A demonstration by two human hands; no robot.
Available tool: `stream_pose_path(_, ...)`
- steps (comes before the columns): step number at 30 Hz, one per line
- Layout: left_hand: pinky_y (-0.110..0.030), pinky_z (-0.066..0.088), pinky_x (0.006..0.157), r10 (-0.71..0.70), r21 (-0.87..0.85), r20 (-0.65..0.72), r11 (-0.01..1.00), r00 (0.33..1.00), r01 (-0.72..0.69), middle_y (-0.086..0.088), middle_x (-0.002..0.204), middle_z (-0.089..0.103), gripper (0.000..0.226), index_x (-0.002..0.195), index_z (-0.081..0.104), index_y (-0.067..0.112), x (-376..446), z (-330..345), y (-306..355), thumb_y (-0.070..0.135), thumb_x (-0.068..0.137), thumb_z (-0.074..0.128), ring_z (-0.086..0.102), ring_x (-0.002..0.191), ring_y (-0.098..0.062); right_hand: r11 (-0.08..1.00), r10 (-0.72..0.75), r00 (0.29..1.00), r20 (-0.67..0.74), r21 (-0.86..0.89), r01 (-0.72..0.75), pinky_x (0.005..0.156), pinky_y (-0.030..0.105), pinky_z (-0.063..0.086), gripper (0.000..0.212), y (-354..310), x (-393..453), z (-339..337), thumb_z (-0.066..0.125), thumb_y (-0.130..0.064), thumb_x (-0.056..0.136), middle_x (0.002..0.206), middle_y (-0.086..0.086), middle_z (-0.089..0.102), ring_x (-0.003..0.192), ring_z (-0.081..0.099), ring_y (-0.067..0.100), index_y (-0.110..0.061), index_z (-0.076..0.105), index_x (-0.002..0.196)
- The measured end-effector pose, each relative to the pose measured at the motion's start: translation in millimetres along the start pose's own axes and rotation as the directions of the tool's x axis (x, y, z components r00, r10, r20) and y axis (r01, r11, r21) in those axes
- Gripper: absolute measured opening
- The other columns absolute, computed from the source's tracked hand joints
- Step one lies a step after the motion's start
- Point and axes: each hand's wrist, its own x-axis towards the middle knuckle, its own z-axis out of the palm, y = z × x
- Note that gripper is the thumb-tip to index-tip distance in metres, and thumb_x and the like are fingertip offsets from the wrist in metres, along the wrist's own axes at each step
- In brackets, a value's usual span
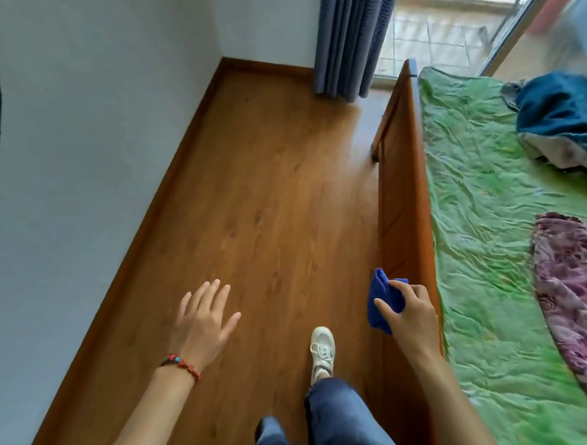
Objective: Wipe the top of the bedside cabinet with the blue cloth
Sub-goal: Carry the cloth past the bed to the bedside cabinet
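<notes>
My right hand grips a bunched blue cloth in front of me, close to the wooden side board of the bed. My left hand hangs over the wooden floor with its fingers spread and nothing in it; a red bead bracelet sits on its wrist. No bedside cabinet is in view.
A bed with a green sheet fills the right side, with a blue garment and a purple flowered blanket on it. A white wall runs along the left. Blue curtains hang ahead beside a balcony door. My white shoe is stepping forward.
</notes>
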Motion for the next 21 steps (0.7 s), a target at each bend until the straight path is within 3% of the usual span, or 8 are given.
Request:
stream_pose_path(10, -0.052, 0.046, 0.082, 0.048, -0.021, -0.08, 0.999, 0.996, -0.05, -0.02, 0.111, 0.064, 0.077, 0.108, 0.065, 0.001, 200.6, -70.1, 44.9, 0.053, 0.095, 0.01, 0.061, 0.102, -0.034, 0.998, -0.008, 1.0, -0.021, -0.055, 0.007, 0.068, 0.027, 0.037, 0.041, -39.9, 206.1, -38.6, 0.07, -0.021, 0.079, 0.107, 0.011, 0.054, 0.089, 0.058, 0.029, -0.01, 0.057, 0.117)
stream_pose_path(21, -0.052, 0.046, 0.083, 0.14, 0.0, -0.069, 0.99, 0.988, -0.14, -0.02, 0.113, 0.063, 0.078, 0.11, 0.064, 0.001, 450.3, -143.4, -4.8, 0.055, 0.095, 0.01, 0.06, 0.103, -0.036, 0.998, 0.056, 0.994, -0.095, -0.036, -0.06, 0.066, 0.027, 0.036, 0.044, -142.0, 405.5, -1.1, 0.069, -0.023, 0.08, 0.107, 0.01, 0.054, 0.089, 0.056, 0.024, -0.01, 0.056, 0.12)
